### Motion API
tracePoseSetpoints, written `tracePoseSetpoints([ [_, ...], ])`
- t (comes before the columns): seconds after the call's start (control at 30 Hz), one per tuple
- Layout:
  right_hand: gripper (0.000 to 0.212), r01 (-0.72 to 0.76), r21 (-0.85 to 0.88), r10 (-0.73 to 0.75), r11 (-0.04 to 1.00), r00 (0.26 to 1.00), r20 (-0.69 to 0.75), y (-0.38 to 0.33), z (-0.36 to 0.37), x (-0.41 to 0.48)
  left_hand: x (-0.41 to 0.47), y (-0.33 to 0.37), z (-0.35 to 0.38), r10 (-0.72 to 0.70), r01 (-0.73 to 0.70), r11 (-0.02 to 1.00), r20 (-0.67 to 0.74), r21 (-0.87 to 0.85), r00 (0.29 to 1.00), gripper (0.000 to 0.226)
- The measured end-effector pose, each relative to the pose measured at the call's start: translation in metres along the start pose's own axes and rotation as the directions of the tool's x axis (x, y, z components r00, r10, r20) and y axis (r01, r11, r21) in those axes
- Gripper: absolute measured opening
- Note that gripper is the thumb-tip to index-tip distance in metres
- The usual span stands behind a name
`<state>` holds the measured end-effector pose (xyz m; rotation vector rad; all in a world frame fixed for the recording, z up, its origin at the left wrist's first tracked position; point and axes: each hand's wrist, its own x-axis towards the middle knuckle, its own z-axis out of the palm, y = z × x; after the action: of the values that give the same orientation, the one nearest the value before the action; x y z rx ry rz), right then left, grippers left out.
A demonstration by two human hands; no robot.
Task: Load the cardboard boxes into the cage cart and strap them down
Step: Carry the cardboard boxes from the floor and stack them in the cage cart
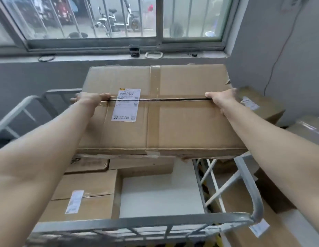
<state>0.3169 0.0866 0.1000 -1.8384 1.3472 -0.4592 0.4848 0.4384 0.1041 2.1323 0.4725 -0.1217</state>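
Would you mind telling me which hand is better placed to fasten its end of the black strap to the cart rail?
Left, probably. The left hand grips the black strap at the edge of the top box, right beside the cart's side rail; the right hand has only another box beside it.

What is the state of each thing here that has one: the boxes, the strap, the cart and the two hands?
large box: taped shut, lying flat on top of the load, far right corner torn.
strap: pulled tight across the large box.
left hand: grips the strap's left end.
right hand: grips the strap's right end.
cart: loaded with boxes.
lower boxes: closed, stacked inside the cart.
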Motion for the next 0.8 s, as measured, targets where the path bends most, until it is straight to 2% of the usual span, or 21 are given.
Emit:
tracePoseSetpoints([
  [0.07, 0.113, -0.024, -0.052, 0.027, 0.998, 0.998, 0.052, 0.009, 0.026, 0.004, 0.000, -0.015, 0.004, -0.058, 0.059, 0.993, -0.015, 0.104, 0.998, 0.124],
  [0.13, 0.108, -0.039, -0.115, 0.049, 0.993, 0.995, 0.084, 0.021, 0.047, 0.007, 0.001, -0.036, 0.010, -0.094, 0.100, 0.980, -0.041, 0.171, 0.995, 0.114],
  [0.27, 0.106, -0.036, -0.205, 0.075, 0.978, 0.980, 0.183, 0.048, 0.082, 0.016, 0.010, -0.073, 0.027, -0.171, 0.175, 0.964, -0.037, 0.200, 0.985, 0.105],
  [0.53, 0.101, -0.063, -0.314, 0.155, 0.947, 0.948, 0.278, 0.123, 0.138, 0.037, 0.017, -0.155, 0.087, -0.306, 0.297, 0.924, -0.001, 0.240, 0.952, 0.104],
  [0.63, 0.106, -0.103, -0.332, 0.207, 0.938, 0.933, 0.296, 0.155, 0.161, 0.042, 0.026, -0.183, 0.110, -0.332, 0.312, 0.904, 0.022, 0.293, 0.943, 0.099],
  [0.8, 0.100, -0.172, -0.383, 0.295, 0.907, 0.910, 0.292, 0.214, 0.194, 0.044, 0.052, -0.244, 0.152, -0.373, 0.327, 0.876, 0.069, 0.354, 0.925, 0.097],
])
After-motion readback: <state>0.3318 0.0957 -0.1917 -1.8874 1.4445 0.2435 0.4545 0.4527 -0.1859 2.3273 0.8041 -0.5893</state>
